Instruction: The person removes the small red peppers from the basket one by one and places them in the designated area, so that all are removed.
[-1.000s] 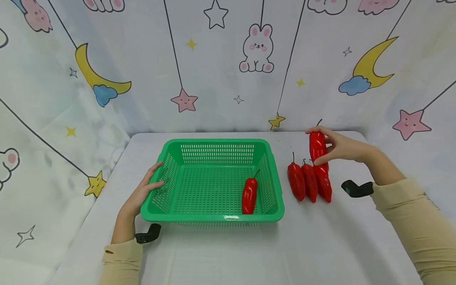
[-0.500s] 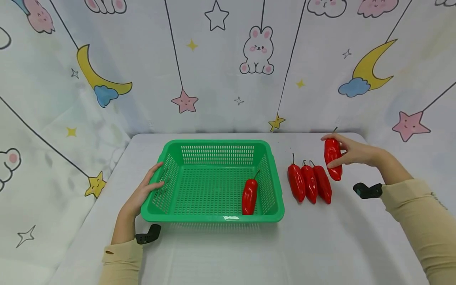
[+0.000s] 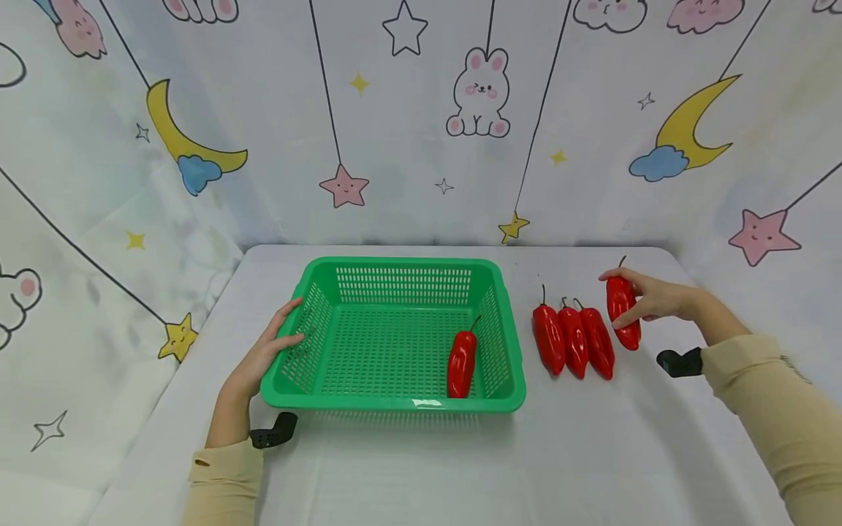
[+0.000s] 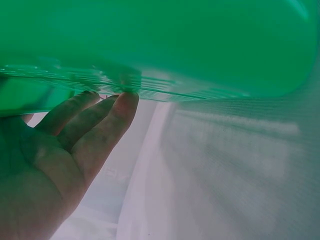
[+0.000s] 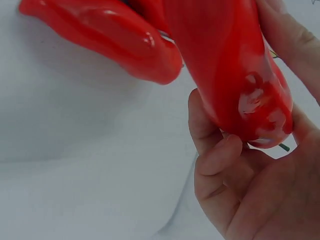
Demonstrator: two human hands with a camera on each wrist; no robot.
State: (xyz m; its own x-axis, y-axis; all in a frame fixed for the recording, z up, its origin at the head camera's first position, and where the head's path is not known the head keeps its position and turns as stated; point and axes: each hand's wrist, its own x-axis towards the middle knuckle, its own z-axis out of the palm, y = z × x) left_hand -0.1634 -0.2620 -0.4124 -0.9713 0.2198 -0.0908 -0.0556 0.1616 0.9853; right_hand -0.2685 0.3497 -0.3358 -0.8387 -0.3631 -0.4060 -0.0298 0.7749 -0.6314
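My right hand (image 3: 658,298) holds a glossy red chili pepper (image 3: 621,303) upright between thumb and fingers, stem up, just right of a row of three red peppers (image 3: 574,342) on the table. Close up in the right wrist view, fingers curl round the held pepper (image 5: 230,70). A green plastic basket (image 3: 395,403) stands in the middle of the table, with one red pepper (image 3: 462,364) inside near its right wall. At the basket's left side my left hand (image 3: 256,358) grips the rim. From the left wrist view, its fingers (image 4: 107,125) reach under the rim against the slatted wall.
A white cloth covers the table (image 3: 408,467). Behind and at the sides hangs a white curtain (image 3: 421,131) printed with stars, moons and a rabbit. Black wrist straps with cameras show at both sleeves.
Between one second and half a second ago, my right hand carried its pepper rightward, off the row. Since then it has come lower, toward the table. The left hand and basket stay put.
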